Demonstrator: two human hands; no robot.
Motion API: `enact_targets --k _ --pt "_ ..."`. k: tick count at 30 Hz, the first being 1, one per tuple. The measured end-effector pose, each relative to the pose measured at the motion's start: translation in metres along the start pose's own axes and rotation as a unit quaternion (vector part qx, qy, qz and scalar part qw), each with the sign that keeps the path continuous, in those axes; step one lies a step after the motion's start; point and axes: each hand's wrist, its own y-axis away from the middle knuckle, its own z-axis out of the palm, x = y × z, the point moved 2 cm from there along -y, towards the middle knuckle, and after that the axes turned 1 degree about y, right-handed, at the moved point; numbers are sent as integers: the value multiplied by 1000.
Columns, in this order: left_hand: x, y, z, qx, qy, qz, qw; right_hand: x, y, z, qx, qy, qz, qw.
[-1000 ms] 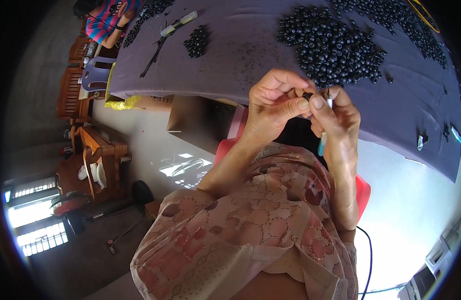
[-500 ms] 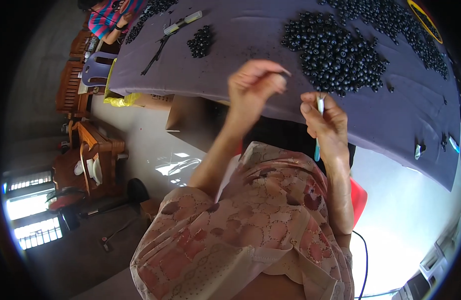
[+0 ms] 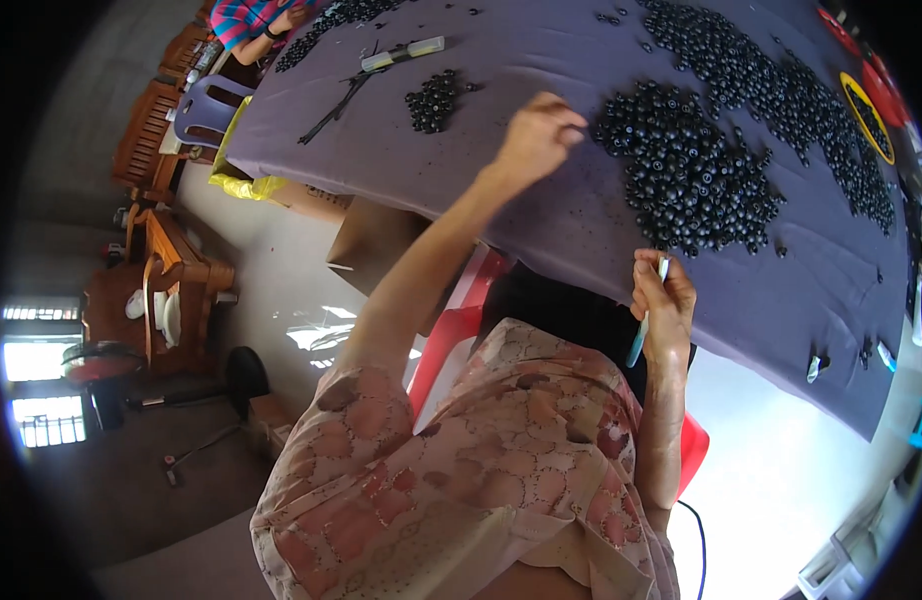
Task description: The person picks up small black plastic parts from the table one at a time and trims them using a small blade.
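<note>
The person wears a loose blouse of thin-looking cloth, in pale pink and beige tones. On it are spread rounded patches like petals — some rose, some dark maroon — and many have a fine dotted outline in brownish colour. A plainer cream band runs near the neckline, and its edge is gently scalloped. The left sleeve is wide and short, with the same print. The left forearm and the right forearm are bare. Beyond the blouse shows black cloth, perhaps trousers.
</note>
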Motion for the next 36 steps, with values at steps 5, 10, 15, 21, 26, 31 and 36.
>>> enact_targets --k 5,10,15,21,26,31,36 --pt "0 -11 31 -13 6 -57 998 0 1 2 3 11 3 1000" --pt "9 -14 25 -87 -29 44 995 4 2 3 2 31 7 999" --pt "21 0 21 25 -11 14 1000 2 6 1 14 54 12 998" --pt "84 36 -11 -51 632 -337 696 -11 4 15 15 40 -53 998" --pt "126 45 -21 -84 676 -294 670 -29 8 27 34 48 -212 975" --pt "151 43 -34 -110 571 -188 791 -42 26 20 17 4 -239 971" --pt "161 43 -36 -98 541 -166 818 -40 27 13 9 27 -214 977"
